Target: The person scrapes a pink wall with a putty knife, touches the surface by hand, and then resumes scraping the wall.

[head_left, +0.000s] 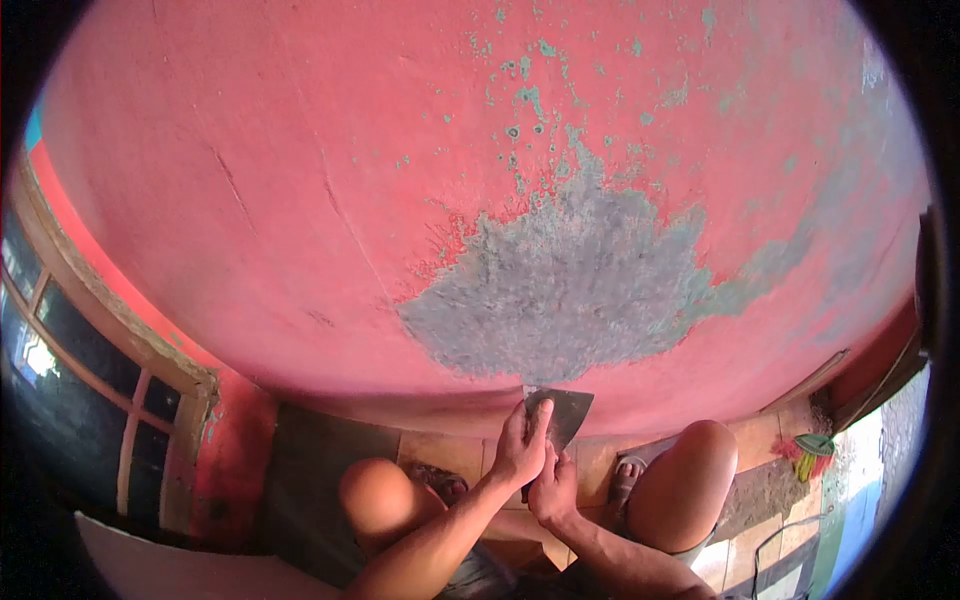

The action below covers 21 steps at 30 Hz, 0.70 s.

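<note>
A metal scraper (565, 413) with a wide dark blade is pressed against the foot of a red painted wall (300, 200). My left hand (522, 445) grips it from above, fingers laid over the blade. Just below, my right hand (553, 490) is wrapped around the handle. The blade's edge sits right under a large grey patch (560, 290) where the red paint is gone and bare plaster shows. My two bare knees (375, 495) (695, 470) frame the hands, and I am squatting close to the wall.
A wooden window frame (120, 400) with dark panes stands at the left. Sandalled feet (625, 478) rest on the tiled floor (440, 450). A small broom (810, 452) lies at the right by the wall base. Flaking paint spots dot the upper wall.
</note>
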Each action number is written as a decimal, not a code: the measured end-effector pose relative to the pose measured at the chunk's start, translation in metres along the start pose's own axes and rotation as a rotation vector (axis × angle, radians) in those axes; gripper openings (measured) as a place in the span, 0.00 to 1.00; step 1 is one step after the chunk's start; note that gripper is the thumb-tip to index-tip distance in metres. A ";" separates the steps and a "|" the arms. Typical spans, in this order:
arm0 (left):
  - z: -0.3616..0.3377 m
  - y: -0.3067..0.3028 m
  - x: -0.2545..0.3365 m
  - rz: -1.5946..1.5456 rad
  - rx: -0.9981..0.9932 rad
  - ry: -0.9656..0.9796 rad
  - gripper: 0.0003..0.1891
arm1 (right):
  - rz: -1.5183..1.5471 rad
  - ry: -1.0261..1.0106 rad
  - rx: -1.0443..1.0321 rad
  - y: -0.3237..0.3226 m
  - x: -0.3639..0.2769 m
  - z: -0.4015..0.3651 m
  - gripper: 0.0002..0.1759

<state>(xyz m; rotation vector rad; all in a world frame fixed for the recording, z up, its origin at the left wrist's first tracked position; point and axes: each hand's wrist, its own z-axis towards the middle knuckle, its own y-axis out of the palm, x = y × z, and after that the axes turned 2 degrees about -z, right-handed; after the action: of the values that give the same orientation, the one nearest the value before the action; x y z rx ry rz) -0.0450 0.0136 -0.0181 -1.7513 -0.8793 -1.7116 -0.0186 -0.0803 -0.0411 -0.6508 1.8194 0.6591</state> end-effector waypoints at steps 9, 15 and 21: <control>0.001 -0.002 0.010 0.128 0.022 0.075 0.18 | 0.076 0.076 0.033 0.007 -0.006 -0.003 0.26; 0.006 -0.004 -0.011 0.068 0.026 0.121 0.19 | -0.123 -0.133 0.026 0.000 0.013 0.008 0.28; 0.004 0.001 0.003 -0.006 0.020 0.055 0.19 | -0.079 -0.119 0.015 0.000 0.001 0.006 0.29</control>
<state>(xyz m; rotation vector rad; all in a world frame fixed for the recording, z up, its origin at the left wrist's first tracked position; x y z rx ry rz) -0.0417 0.0167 -0.0156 -1.6821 -0.8749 -1.7402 -0.0151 -0.0765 -0.0439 -0.6557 1.6789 0.6181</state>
